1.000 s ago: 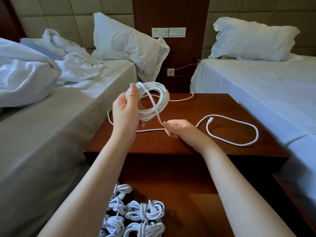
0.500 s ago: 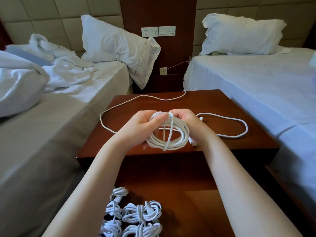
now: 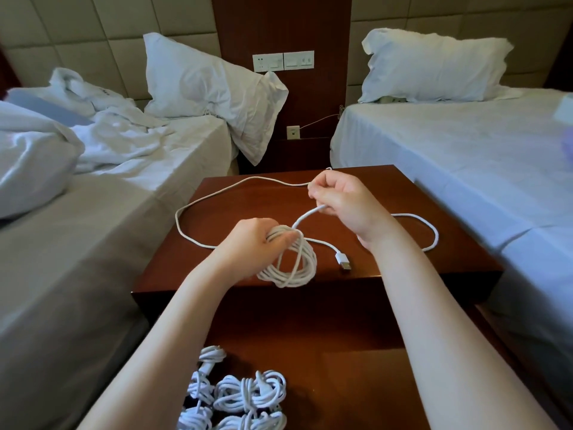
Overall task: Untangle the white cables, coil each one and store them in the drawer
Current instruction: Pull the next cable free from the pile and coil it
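Fingers (image 3: 279,241) of left hand (image 3: 252,240): curled round the top of 1 white coil (image 3: 291,268), which hangs from that grip over the near edge of the table (image 3: 400,193). Fingers (image 3: 321,197) of right hand (image 3: 344,201): closed on the free strand (image 3: 307,215) that rises from the coil, held just above the table. Loose remainder (image 3: 177,220): 1 long loop lying across the table top, with the USB plug (image 3: 342,262) just beside the coil. Stored bundles (image 3: 248,395): several, in what looks like the open drawer (image 3: 356,383) below. Risks, as judged: the loops may spring apart if the left grip slackens during a wrap. The trailing loop may snag on itself or slide off the far edge as the right hand pulls. The plug may catch inside the coil. A slack final turn would let the bundle unravel once stored.
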Demonstrator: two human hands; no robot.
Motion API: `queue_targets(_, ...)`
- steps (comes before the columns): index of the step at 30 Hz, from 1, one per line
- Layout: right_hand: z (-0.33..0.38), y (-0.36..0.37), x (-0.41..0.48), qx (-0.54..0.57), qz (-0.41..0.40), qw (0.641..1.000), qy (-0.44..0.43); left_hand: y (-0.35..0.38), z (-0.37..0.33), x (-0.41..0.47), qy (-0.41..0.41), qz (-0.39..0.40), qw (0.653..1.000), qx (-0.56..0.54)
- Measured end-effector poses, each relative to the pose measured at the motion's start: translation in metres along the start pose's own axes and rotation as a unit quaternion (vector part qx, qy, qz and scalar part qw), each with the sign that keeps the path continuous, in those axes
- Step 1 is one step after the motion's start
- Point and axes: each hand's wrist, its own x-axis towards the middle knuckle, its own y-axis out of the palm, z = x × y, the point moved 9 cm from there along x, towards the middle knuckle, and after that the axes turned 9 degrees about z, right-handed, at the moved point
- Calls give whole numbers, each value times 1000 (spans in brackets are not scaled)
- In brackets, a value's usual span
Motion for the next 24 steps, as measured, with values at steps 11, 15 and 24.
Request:
queue_targets(11, 13, 55, 4, -218, 81, 972, 25, -48, 47, -13, -69, -280, 952, -98)
queue_targets(15, 15, 78, 0, -201, 158, 966, 29, -55, 53, -19, -70, -321, 934, -142)
queue_targets(24, -1, 92, 4, -122, 182, 975, 36, -74, 69, -30, -65, -399, 882, -240)
